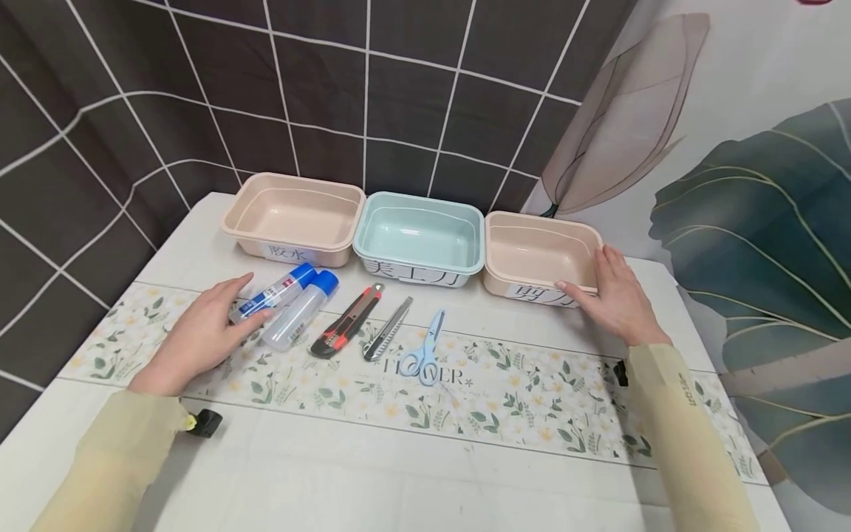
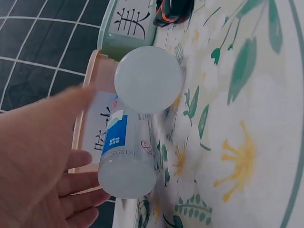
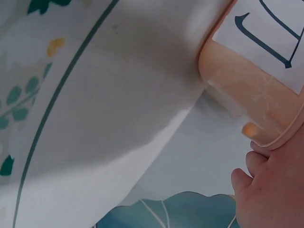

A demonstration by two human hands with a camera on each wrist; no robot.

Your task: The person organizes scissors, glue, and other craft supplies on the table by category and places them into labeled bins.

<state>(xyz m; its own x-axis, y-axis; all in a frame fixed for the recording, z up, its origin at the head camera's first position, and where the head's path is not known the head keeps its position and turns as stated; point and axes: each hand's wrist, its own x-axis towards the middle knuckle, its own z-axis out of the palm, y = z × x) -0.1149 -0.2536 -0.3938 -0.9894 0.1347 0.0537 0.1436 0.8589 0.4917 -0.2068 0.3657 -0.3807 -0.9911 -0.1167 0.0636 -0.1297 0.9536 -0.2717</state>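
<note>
Two clear glue bottles with blue caps lie side by side at the left in the head view. The farther, labelled bottle (image 1: 274,294) has my left hand (image 1: 202,329) at its base, thumb and fingers spread; the plainer bottle (image 1: 299,314) lies to its right. In the left wrist view, my fingertips are close beside the labelled bottle (image 2: 128,147); whether they touch is unclear. My right hand (image 1: 625,299) rests on the right end of the right beige bin (image 1: 499,262), thumb at the front rim, fingers extended along the side.
To the right of the bottles lie a red-and-black utility knife (image 1: 347,321), a slimmer utility knife (image 1: 388,330) and blue scissors (image 1: 425,353). Behind stand the left beige bin (image 1: 332,255) and the light-blue bin (image 1: 362,247), with paper labels. A dark grid curtain (image 1: 332,89) hangs behind.
</note>
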